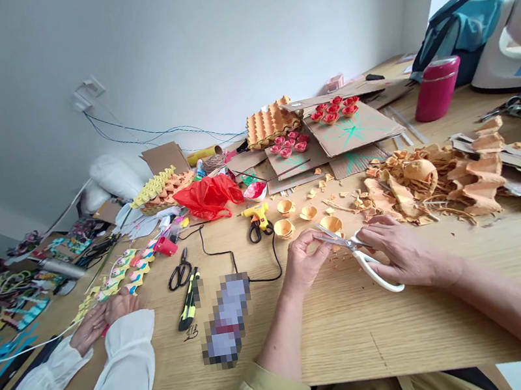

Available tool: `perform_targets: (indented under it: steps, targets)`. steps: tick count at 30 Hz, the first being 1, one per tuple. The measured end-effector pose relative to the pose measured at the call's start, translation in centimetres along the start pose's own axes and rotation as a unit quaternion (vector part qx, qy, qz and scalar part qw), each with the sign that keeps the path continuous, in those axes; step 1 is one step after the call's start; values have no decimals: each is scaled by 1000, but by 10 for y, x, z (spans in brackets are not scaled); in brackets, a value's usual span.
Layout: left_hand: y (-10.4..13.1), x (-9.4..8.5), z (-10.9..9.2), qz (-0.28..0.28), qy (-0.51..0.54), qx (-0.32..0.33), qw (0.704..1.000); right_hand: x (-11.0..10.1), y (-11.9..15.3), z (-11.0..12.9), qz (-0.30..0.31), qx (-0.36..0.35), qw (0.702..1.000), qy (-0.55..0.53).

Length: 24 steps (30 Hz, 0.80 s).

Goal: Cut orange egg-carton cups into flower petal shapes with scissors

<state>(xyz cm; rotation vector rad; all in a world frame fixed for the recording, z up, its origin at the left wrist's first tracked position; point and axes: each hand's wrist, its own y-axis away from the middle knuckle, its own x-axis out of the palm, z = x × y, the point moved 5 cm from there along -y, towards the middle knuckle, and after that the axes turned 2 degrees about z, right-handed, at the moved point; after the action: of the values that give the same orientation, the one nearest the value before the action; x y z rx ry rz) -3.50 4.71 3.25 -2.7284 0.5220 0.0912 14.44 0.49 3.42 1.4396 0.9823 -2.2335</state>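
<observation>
My right hand (399, 255) is closed around the white handles of a pair of scissors (374, 269), whose blades point left. My left hand (306, 260) is in a pinch beside the blade tips, on a small piece of orange egg carton that the fingers mostly hide. An orange egg-carton cup (331, 224) shows just behind the blades. More cut cups, such as a stacked cup (284, 229) and a shallow cup (309, 213), sit beyond my left hand. Small orange scraps lie on the table under the scissors.
Carton scraps (403, 189) pile up at the right. A yellow glue gun (256, 215), black scissors (180, 270), a cutter knife (190, 302) and a pixelated object (227, 322) lie left. Red paper flowers (333, 109) rest on cardboard. A co-worker's hands (106, 315) work at far left.
</observation>
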Motion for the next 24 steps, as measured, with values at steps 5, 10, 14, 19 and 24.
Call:
perform_targets:
  steps: [5, 10, 14, 19, 24]
  targets:
    - [-1, -3, -5, 6, -29, 16, 999, -1, -1, 1, -4, -4, 1000, -3]
    - [0, -7, -8, 10, -43, 2, 999, -1, -1, 3, 4, -7, 1000, -8]
    - [1, -10, -9, 17, -41, -24, 999, -3, -1, 5, 3, -4, 1000, -8]
    - [1, -14, -9, -5, 10, -64, 998, -4, -1, 8, -4, -12, 1000, -17]
    - [0, -14, -13, -9, 46, -61, 997, -4, -2, 9, -4, -19, 999, -27]
